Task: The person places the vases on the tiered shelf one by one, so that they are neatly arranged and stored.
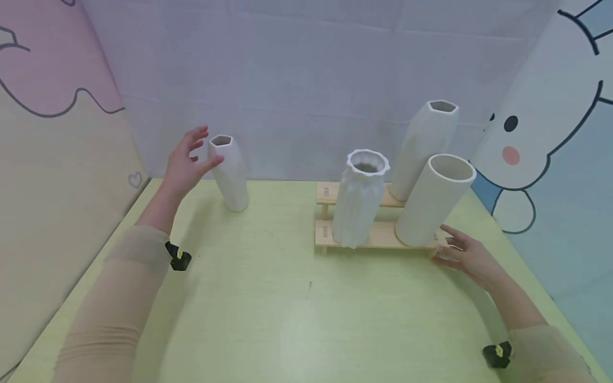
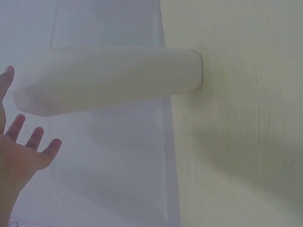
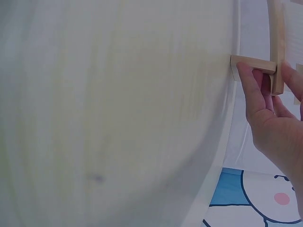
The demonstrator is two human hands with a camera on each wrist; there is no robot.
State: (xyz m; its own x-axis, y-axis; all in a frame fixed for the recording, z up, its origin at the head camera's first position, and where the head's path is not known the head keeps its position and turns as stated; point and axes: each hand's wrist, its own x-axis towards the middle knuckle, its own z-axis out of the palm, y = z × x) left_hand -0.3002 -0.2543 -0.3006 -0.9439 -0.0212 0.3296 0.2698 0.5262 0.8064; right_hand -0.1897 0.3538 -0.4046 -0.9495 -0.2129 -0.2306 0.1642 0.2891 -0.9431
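Note:
At the back left of the table stands a slim white faceted vase [image 1: 231, 178] with an angular mouth. My left hand [image 1: 185, 162] is beside its top, fingers spread; the thumb overlaps the rim in the head view. In the left wrist view this hand [image 2: 23, 153] shows a gap between its fingers and the vase [image 2: 113, 78]. On the right, my right hand [image 1: 471, 260] grips the right end of a two-tier wooden stand [image 1: 306, 234]. Its thumb and fingers lie on either side of the shelf board [image 3: 277, 47], by the stand's leg [image 3: 255, 63].
The stand's lower shelf bears a scalloped-rim vase [image 1: 359, 202] and a wide ribbed cylinder vase [image 1: 431, 205]. Behind them, a tall faceted vase [image 1: 423, 149] occupies the upper shelf. A pale cloth wall [image 1: 287, 96] borders the table's back, with printed panels at both sides.

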